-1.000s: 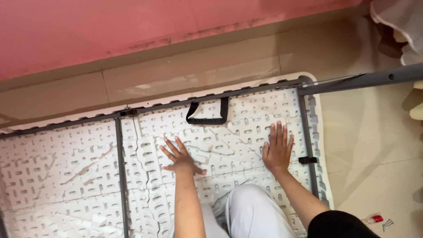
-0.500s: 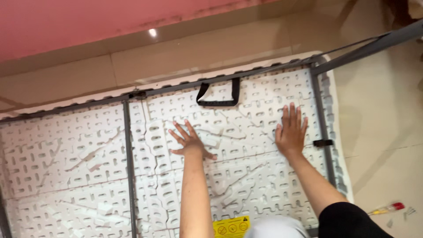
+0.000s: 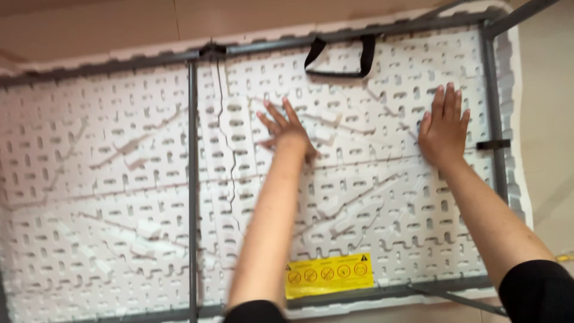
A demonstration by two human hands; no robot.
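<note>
A white plastic folding table lies upside down on the floor, its ribbed, cracked underside facing up. My left hand rests flat on the underside near the middle, fingers spread. My right hand presses flat on the panel close to the right grey frame bar. Both arms are stretched forward. A black strap handle hangs from the far frame rail just beyond my hands. Neither hand holds anything.
A grey crossbar runs down the underside left of my left arm. A yellow warning sticker sits near the close edge. A black clip sits on the right bar. Beige floor tiles surround the table.
The view has moved forward and down over the table, so the pink wall and my white-trousered knees are out of sight. Both hands stay flat on the same spots of the underside.
</note>
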